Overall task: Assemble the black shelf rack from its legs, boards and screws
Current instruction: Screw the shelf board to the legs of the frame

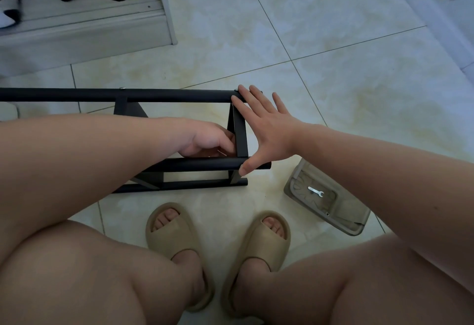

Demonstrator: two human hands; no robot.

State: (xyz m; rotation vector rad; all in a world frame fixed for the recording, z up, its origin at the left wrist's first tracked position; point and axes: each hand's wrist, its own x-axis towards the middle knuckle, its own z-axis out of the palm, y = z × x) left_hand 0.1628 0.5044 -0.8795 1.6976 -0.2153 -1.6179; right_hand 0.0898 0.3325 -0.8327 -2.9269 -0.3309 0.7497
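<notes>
Black metal-tube shelf rack [179, 95]: likely stiff, light, slick, so grip its tubes.
Your right hand [266, 129] splays flat at three o'clock; your left hand [205, 140] curls its fingers inside, hold unclear.

No text, brand or number can be read. The black shelf rack [179, 95] shows plain tubes (no legible sticker), and the beige tray [356, 209] holding a small wrench [316, 191] carries no readable mark.
</notes>
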